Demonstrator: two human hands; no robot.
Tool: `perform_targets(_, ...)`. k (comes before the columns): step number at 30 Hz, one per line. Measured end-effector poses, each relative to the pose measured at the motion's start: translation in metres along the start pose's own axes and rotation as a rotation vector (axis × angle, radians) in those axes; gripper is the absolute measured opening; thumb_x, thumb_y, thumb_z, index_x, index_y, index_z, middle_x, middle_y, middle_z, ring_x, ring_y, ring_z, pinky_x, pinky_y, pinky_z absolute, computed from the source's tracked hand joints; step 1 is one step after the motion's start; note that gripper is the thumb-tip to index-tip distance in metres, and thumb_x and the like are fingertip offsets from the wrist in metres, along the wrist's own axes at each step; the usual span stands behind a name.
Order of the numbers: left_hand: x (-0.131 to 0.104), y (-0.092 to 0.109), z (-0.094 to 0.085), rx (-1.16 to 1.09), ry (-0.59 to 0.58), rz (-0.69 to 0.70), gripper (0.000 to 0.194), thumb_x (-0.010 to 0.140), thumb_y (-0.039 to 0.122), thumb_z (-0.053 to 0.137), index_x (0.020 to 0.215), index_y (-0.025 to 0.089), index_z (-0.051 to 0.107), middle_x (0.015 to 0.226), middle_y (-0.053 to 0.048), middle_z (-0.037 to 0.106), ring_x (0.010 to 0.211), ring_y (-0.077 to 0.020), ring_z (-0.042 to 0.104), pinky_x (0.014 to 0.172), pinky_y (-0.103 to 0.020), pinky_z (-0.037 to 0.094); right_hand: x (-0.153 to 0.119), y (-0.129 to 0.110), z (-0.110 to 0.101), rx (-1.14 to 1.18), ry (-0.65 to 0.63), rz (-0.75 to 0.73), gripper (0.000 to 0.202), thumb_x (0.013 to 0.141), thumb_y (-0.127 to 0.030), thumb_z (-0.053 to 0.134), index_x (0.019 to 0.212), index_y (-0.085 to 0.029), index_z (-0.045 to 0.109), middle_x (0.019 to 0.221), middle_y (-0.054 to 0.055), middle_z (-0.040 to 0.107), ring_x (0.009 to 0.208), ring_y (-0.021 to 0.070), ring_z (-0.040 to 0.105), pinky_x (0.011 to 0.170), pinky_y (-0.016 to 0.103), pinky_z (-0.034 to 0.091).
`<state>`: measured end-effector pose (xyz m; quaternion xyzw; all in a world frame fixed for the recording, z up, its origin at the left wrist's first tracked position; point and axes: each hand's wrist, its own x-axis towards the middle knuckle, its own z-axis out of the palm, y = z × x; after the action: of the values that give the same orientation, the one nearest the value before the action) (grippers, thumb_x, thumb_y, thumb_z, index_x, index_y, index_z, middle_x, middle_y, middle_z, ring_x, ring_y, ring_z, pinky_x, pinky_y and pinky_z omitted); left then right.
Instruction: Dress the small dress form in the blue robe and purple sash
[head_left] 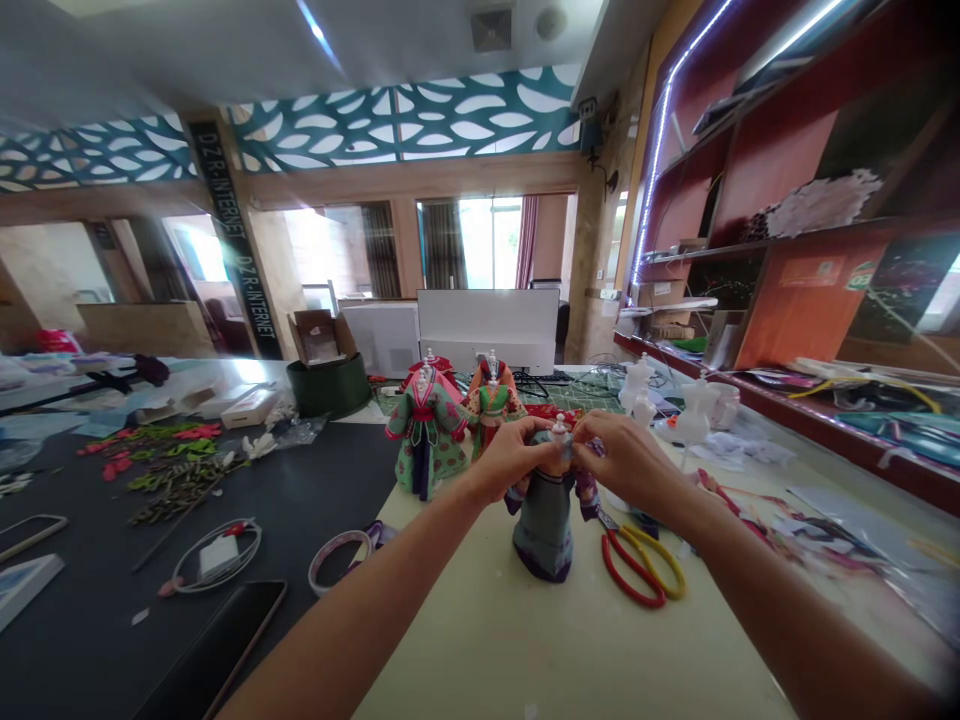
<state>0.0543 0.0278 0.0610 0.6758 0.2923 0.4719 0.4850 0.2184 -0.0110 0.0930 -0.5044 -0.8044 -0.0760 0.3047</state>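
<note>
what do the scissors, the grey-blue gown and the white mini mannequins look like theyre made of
Scissors: handles probably smooth plastic, given their even, bright red and yellow colour; blades mostly hidden.
Gown: apparently matte cloth, judging by its dull surface and darker hem; the fibre isn't clear.
Mannequins: perhaps moulded plastic, from their uniform white, smooth-looking bodies.

The left hand (511,458) and right hand (626,455) pinch the collar of a blue-grey gown (546,530) on a small upright dress form (558,427). Scissors (637,565) with red and yellow handles lie near its right side. Farther left stand a green gown (409,455) and a patterned gown (493,401). Nearer left are a tape roll (318,563), a phone (214,655) and a coiled cable (258,552). Bare white dress forms (637,383) stand far right.
</note>
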Motion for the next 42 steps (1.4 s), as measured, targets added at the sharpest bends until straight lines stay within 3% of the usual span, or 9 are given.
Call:
perform_targets(8, 0.002, -0.002, 0.005, 0.044, 0.022, 0.069, 0.031, 0.07, 0.034, 0.07, 0.09, 0.011, 0.063, 0.086, -0.005, 0.062, 0.079, -0.0152, 0.056, 0.069, -0.02, 0.043, 0.0, 0.001, -0.001, -0.034, -0.029, -0.026, 0.014, 0.08, -0.014, 0.047, 0.073, -0.016, 0.059, 0.078, 0.005, 0.06, 0.077, 0.0175, 0.055, 0.07, 0.029, 0.039)
perform_targets(14, 0.002, -0.003, 0.005, 0.026, 0.019, 0.051, 0.033, 0.068, 0.035, 0.071, 0.09, 0.01, 0.063, 0.086, -0.005, 0.062, 0.078, -0.0157, 0.056, 0.068, -0.021, 0.044, 0.0, -0.001, -0.004, -0.2, -0.015, -0.117, 0.018, 0.083, -0.015, 0.046, 0.077, -0.015, 0.063, 0.082, 0.008, 0.061, 0.081, 0.0193, 0.055, 0.076, 0.031, 0.039)
perform_targets(24, 0.003, -0.003, 0.007, 0.003, 0.034, 0.026, 0.031, 0.067, 0.03, 0.07, 0.09, 0.01, 0.062, 0.082, -0.005, 0.062, 0.073, -0.0148, 0.056, 0.066, -0.022, 0.044, 0.002, -0.009, -0.009, -0.194, -0.027, 0.011, 0.019, 0.081, -0.017, 0.048, 0.074, -0.016, 0.065, 0.077, 0.005, 0.062, 0.073, 0.0156, 0.055, 0.067, 0.027, 0.035)
perform_targets(33, 0.002, -0.002, 0.008, -0.01, 0.019, 0.026, 0.031, 0.067, 0.031, 0.07, 0.089, 0.01, 0.063, 0.082, -0.005, 0.061, 0.076, -0.0159, 0.056, 0.068, -0.023, 0.045, 0.009, -0.014, -0.011, -0.319, -0.064, 0.036, 0.017, 0.079, -0.02, 0.05, 0.075, -0.017, 0.065, 0.075, 0.005, 0.063, 0.073, 0.0186, 0.058, 0.066, 0.029, 0.034)
perform_targets(37, 0.002, -0.002, 0.008, -0.031, 0.019, 0.011, 0.032, 0.066, 0.031, 0.071, 0.089, 0.01, 0.063, 0.081, -0.005, 0.061, 0.075, -0.0156, 0.056, 0.067, -0.023, 0.045, 0.013, -0.011, -0.015, -0.219, -0.103, 0.139, 0.011, 0.076, -0.024, 0.055, 0.076, -0.02, 0.065, 0.075, 0.003, 0.065, 0.069, 0.0184, 0.057, 0.058, 0.028, 0.032)
perform_targets(42, 0.001, 0.0, 0.008, -0.013, 0.03, -0.002, 0.034, 0.065, 0.03, 0.071, 0.09, 0.01, 0.063, 0.079, -0.004, 0.06, 0.071, -0.0137, 0.054, 0.063, -0.02, 0.043, 0.018, 0.015, -0.007, 0.161, -0.146, 0.228, 0.011, 0.071, -0.03, 0.059, 0.071, -0.02, 0.062, 0.069, 0.001, 0.064, 0.065, 0.0165, 0.057, 0.056, 0.026, 0.036)
